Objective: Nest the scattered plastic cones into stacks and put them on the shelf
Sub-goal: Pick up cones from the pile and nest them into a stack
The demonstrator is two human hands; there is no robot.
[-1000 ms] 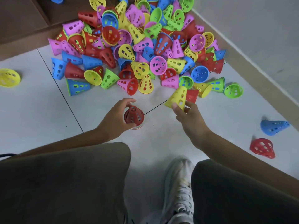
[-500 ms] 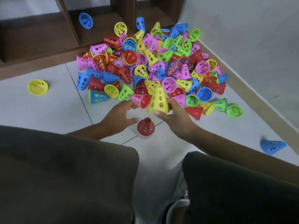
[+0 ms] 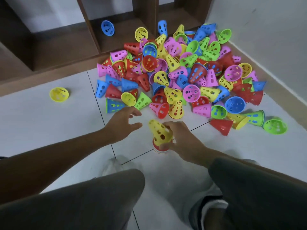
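**Yellow cone meets the stack on the tiled floor**

A pale tiled floor [image 3: 49,123] runs up to a dark wooden shelf [image 3: 66,47] and a light wall on the right. Against that corner lies a heap of perforated plastic cones [image 3: 179,75] in red, yellow, pink, blue and green, some spilling onto the shelf's lowest board. A lone yellow cone [image 3: 59,94] lies apart on the left. Near the person's knees a short stack [image 3: 160,149] stands upright on the floor. The right hand [image 3: 182,138] grips a yellow cone [image 3: 159,132], tilted, its wide end over the top of the stack. The left hand [image 3: 122,124] hovers just beside it, fingers spread and loose, holding nothing. A white shoe [image 3: 114,166] shows between the legs.
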